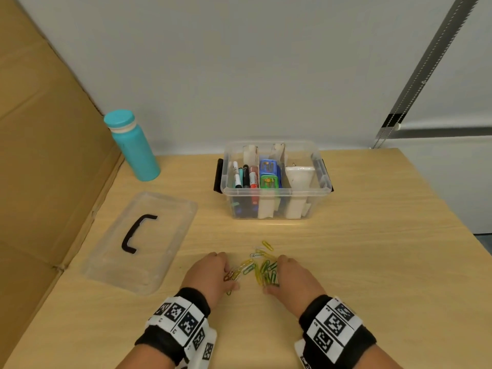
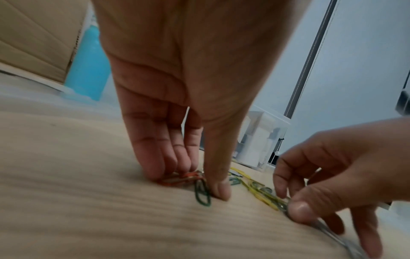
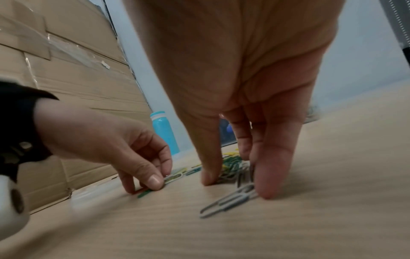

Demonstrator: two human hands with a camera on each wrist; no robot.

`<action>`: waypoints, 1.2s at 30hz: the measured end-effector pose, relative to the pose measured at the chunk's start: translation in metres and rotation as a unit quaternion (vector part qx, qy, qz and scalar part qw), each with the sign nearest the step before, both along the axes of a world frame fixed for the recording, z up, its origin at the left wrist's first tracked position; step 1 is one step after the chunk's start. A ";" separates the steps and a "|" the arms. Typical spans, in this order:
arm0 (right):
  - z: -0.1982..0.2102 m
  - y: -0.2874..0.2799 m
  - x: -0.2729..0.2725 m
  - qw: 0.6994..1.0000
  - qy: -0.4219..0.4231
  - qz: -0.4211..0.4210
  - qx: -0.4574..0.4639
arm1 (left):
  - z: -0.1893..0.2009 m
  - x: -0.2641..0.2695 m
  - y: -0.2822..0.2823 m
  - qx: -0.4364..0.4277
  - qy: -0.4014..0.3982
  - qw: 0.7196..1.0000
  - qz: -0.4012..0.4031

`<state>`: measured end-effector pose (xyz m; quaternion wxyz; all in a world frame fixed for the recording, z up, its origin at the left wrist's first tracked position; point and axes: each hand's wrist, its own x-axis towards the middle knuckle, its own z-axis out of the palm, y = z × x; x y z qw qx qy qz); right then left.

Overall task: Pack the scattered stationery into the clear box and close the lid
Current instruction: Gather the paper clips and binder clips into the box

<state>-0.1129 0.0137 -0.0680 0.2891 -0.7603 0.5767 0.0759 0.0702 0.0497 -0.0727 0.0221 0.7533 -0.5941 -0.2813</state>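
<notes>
Several coloured paper clips (image 1: 257, 266) lie in a loose pile on the wooden table, near its front edge. My left hand (image 1: 231, 278) pinches red and green clips (image 2: 188, 178) against the table at the pile's left side. My right hand (image 1: 274, 275) stands on the pile's right side, thumb and fingers curled around green and yellow clips (image 3: 230, 166); two grey clips (image 3: 228, 201) lie by its fingers. The clear box (image 1: 274, 179) stands open behind the pile, holding markers, small coloured cases and card dividers. Its clear lid (image 1: 141, 241), with a black handle, lies flat to the left.
A teal bottle (image 1: 131, 146) stands at the back left, beside a large cardboard sheet (image 1: 40, 169) that walls off the left side. A pale wall runs behind the box. The table's right edge (image 1: 452, 209) drops off to the right.
</notes>
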 end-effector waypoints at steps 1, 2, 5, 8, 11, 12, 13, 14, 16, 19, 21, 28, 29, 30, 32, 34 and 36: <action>0.000 0.001 0.005 1.000 0.001 0.008 -0.021 | -0.002 0.001 0.000 -0.006 0.005 1.000 0.002; -0.001 0.001 0.008 0.999 0.002 0.014 -0.039 | -0.003 0.001 0.000 -0.013 0.010 1.000 0.003; -0.003 0.001 0.016 0.997 0.004 0.022 -0.069 | -0.006 0.005 -0.001 -0.035 0.024 0.999 -0.001; -0.005 -0.001 0.017 0.997 -0.003 0.020 -0.081 | -0.007 0.008 -0.002 -0.044 0.026 0.999 -0.015; -0.007 -0.005 0.013 0.996 -0.010 0.007 -0.083 | -0.008 0.009 -0.004 -0.044 0.017 0.998 -0.034; -0.008 -0.006 0.011 0.997 -0.008 0.005 -0.082 | -0.008 0.009 -0.005 -0.041 0.013 0.998 -0.040; -0.008 -0.007 0.009 0.997 -0.008 0.004 -0.080 | -0.008 0.008 -0.005 -0.038 0.010 0.998 -0.046; -0.009 -0.009 0.006 0.997 -0.012 0.000 -0.075 | -0.007 0.008 -0.006 -0.035 0.010 0.998 -0.049; -0.009 -0.011 -0.001 0.998 -0.040 -0.022 -0.052 | -0.007 0.008 -0.008 -0.028 0.020 0.998 -0.047; -0.014 -0.019 -0.016 0.978 -0.175 -0.110 0.007 | -0.005 0.007 -0.009 -0.012 0.028 0.999 -0.045; -0.015 -0.022 -0.025 0.926 -0.308 -0.200 0.090 | -0.005 0.006 -0.010 -0.007 0.022 0.998 -0.051; -0.008 -0.014 -0.033 0.603 -0.584 -0.426 0.337 | -0.009 0.015 -0.005 -0.055 0.085 0.994 -0.034; -0.007 -0.013 -0.033 0.597 -0.584 -0.424 0.351 | -0.010 0.018 -0.004 -0.063 0.120 0.991 -0.013; -0.007 -0.012 -0.032 0.610 -0.574 -0.414 0.356 | -0.010 0.022 -0.004 -0.071 0.162 0.984 0.009; -0.008 -0.010 -0.031 0.684 -0.535 -0.378 0.320 | -0.007 0.029 -0.002 -0.078 0.263 0.961 0.045; -0.010 -0.008 -0.031 0.759 -0.501 -0.329 0.255 | -0.002 0.032 0.000 -0.061 0.364 0.926 0.074; -0.013 -0.007 -0.031 0.792 -0.480 -0.301 0.229 | 0.001 0.032 0.001 -0.044 0.436 0.892 0.108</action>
